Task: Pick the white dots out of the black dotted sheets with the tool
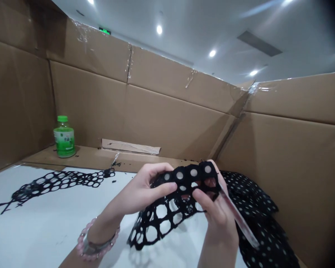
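Your left hand (145, 191) comes in from below with the wrist bent, its fingers curled over the top edge of the black fabric strip (171, 203) and the thumb pressing across its front. Your right hand (214, 208) rises just beside the strip's right end, fingers closed on that end, and it also grips a slim, pale tool (238, 219) that slants down and away to the right of the strip; what kind of tool it is I cannot tell. You hold the strip above the white surface (44, 227). Its top band is black with three pale dots showing, and below that it is cut into an open net of round holes that hangs down toward the surface. A pink bead bracelet (96, 243) circles your left wrist. To the right of the strip lies one heap of black polka-dot cloth (257, 212). Left of the strip, one more cut netted strip (61, 182) lies flat. Farther left stands one green bottle (64, 137), upright against the cardboard wall (156, 119).
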